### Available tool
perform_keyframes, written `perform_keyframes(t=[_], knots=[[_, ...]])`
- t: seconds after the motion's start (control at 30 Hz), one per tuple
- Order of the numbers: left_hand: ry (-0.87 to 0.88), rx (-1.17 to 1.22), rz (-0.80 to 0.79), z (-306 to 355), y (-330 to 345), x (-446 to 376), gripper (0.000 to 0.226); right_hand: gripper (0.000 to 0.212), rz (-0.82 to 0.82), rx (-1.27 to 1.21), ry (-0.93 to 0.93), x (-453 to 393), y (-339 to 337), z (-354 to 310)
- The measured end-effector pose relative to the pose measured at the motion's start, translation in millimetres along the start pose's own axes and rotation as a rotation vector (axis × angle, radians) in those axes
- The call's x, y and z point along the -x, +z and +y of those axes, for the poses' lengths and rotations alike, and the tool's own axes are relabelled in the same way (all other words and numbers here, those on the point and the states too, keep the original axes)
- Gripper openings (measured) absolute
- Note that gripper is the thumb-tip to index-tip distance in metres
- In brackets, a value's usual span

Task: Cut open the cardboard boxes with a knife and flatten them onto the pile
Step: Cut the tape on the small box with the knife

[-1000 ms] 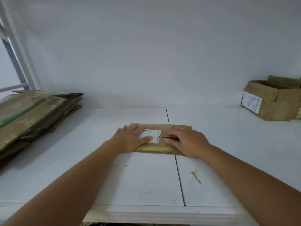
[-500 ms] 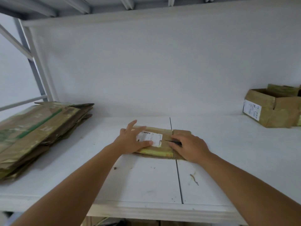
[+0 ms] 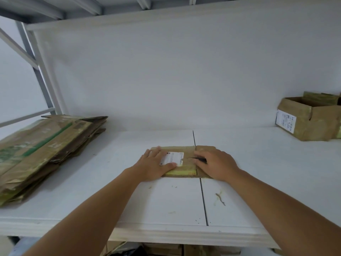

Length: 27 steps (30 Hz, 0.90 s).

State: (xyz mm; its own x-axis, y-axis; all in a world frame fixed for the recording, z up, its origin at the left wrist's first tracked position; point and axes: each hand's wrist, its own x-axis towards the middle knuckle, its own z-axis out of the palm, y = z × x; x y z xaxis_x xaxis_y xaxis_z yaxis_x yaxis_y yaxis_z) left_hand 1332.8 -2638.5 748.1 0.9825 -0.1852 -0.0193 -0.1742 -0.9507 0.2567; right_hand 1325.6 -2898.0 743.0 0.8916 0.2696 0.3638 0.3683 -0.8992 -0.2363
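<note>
A small flattened cardboard box [image 3: 186, 169] with a white label and yellow tape lies on the white shelf [image 3: 166, 200] in the middle. My left hand [image 3: 155, 166] presses flat on its left half, fingers spread over the label. My right hand [image 3: 216, 166] rests on the box's right end and holds a dark knife [image 3: 200, 159], whose blade points left across the cardboard. The pile of flattened boxes [image 3: 42, 150] lies at the left of the shelf.
An open cardboard box [image 3: 310, 119] with a white label stands at the far right against the back wall. A seam [image 3: 203, 196] runs down the shelf's middle. Grey frame posts rise at the left. More cardboard shows below the shelf's front edge.
My head has tilted up, showing the shelf above. My left hand's fingers have settled flat on the box. My right hand keeps the knife in about the same spot.
</note>
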Motion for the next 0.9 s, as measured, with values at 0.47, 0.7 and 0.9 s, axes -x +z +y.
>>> perform_keyframes(t=[0.47,0.7,0.9], knots=[[-0.030,0.199,0.090,1.1,-6.5,4.8,0.090,0.027,0.029,-0.002,0.035,1.9,2.4,0.8],[0.009,0.320,0.197,-9.1,-21.8,12.1,0.096,0.030,0.050,-0.034,-0.027,-1.7,4.7,0.6],[0.150,0.340,0.452,-14.6,-25.4,27.1,0.094,0.051,0.087,0.070,0.170,-9.2,-7.1,-5.9]])
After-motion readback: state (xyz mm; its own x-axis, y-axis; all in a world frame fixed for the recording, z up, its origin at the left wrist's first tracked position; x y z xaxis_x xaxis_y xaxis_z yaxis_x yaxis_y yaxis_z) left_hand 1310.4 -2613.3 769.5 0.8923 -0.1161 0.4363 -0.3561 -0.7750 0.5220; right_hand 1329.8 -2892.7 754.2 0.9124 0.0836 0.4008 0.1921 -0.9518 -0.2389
